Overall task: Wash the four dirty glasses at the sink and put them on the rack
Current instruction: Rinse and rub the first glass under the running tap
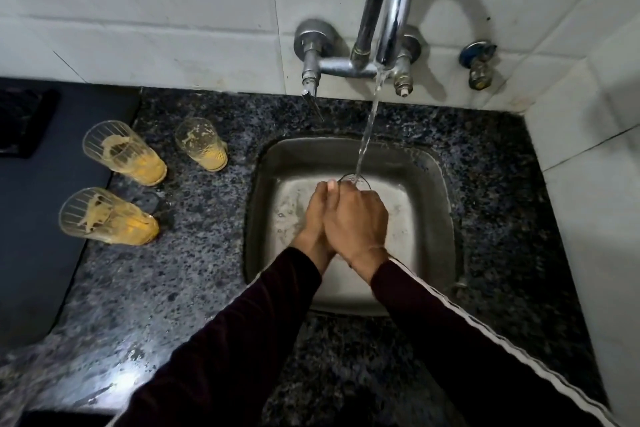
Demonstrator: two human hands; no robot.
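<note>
Over the square stainless-steel sink [429,184], both hands meet around a clear drinking glass [356,181], of which only the rim shows above the knuckles. The right hand [356,218] lies on top, fingers curled round the glass, and the left hand [317,215] presses in beside it, touching the right, thumb up near the rim; its fingers seem wrapped round the same glass, though most of them are hidden. A stream of water [367,135] falls from the curved chrome wall tap [388,10] straight into the glass mouth. Both arms wear dark maroon sleeves [242,340], the right one with a white stripe along its edge.

On the speckled dark granite counter [194,253], left of the sink, stand three more ribbed clear glasses smeared with yellow-orange residue: one nearest the sink at the back [201,144], one further left [124,152], and one in front of that [107,217]. All three are upright and apart from one another. A dark flat surface [41,218] borders the counter on the far left. White tiles [173,10] cover the wall, with a small blue-capped valve [479,62] right of the tap.
</note>
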